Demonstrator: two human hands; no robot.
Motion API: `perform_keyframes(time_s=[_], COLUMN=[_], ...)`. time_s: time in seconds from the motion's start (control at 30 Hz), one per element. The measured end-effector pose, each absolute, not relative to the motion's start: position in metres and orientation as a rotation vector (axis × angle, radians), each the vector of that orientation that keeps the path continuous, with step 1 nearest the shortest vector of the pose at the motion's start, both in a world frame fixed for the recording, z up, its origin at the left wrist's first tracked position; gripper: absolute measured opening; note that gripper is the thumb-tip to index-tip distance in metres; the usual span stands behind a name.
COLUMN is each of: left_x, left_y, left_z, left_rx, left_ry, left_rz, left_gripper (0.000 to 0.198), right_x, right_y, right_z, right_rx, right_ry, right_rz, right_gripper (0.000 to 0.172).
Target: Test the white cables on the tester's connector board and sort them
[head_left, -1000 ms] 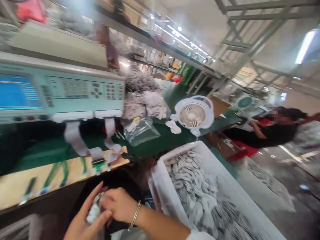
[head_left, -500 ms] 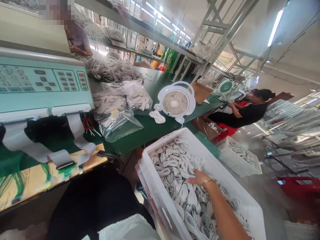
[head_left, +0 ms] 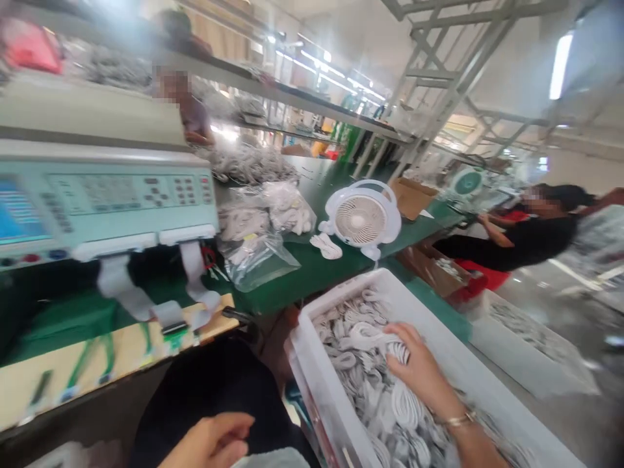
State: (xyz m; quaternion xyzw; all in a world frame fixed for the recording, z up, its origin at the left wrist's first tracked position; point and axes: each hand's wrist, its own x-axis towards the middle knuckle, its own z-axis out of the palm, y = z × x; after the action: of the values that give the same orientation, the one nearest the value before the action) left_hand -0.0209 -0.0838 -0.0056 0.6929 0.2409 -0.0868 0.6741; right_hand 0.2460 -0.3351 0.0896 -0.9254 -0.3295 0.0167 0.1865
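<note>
My right hand [head_left: 422, 370] is over the white plastic bin [head_left: 312, 354], fingers and thumb closed around a coiled white cable [head_left: 366, 334]. Below and around it, many more coiled white and grey cables [head_left: 409, 406] fill the bin. My left hand [head_left: 214, 439] has come up at the bottom of the view, above my dark-clothed lap. Its fingers are loosely bent, with a gap between them and the thumb, and nothing shows in them.
A teal test machine [head_left: 117, 195] with ribbon cables stands at left over a wooden board [head_left: 195, 335]. On the green table [head_left: 273, 292] are bagged cables [head_left: 258, 227], a single coil [head_left: 325, 246] and a white fan [head_left: 361, 220]. Two people are farther back; another cable bin [head_left: 526, 351] is at right.
My right hand has gone from spread over the coils to closed around one. My left hand has entered the view from below. The view has turned somewhat left.
</note>
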Motion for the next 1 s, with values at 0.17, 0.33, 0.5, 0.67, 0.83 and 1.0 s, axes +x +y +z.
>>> perform_keyframes(time_s=[0.17,0.33,0.5,0.67,0.83,1.0], left_x=[-0.008,-0.032,-0.046,-0.039,-0.028,-0.027], left_y=[-0.081,-0.061,-0.044,-0.045,-0.055,-0.062], left_z=[0.045,0.037,0.000,-0.014,-0.019,-0.012], left_rx=[0.826,0.613,0.818,1.236,1.170,1.238], left_ry=[0.416,0.488,0.724,0.867,0.797,0.621], left_rz=[-0.192,0.082,0.523,0.704,0.732,0.728], left_gripper=[0.053,0.035,0.030,0.040,0.053,0.048], right_x=[0.161,0.121,0.109,0.084,0.085,0.103], right_y=[-0.216,-0.144,-0.107,-0.098,-0.095,-0.087], right_z=[0.114,0.079,0.036,0.020,0.011,-0.003], right_rx=[-1.891,-1.651,-1.630,-1.747,-1.699,-1.544], right_ry=[-1.548,-1.540,-1.167,-1.177,-1.151,-0.852], right_rz=[0.663,0.819,1.086,0.882,0.779,0.987], right_gripper=[0.047,0.072,0.023,0.019,0.018,0.026])
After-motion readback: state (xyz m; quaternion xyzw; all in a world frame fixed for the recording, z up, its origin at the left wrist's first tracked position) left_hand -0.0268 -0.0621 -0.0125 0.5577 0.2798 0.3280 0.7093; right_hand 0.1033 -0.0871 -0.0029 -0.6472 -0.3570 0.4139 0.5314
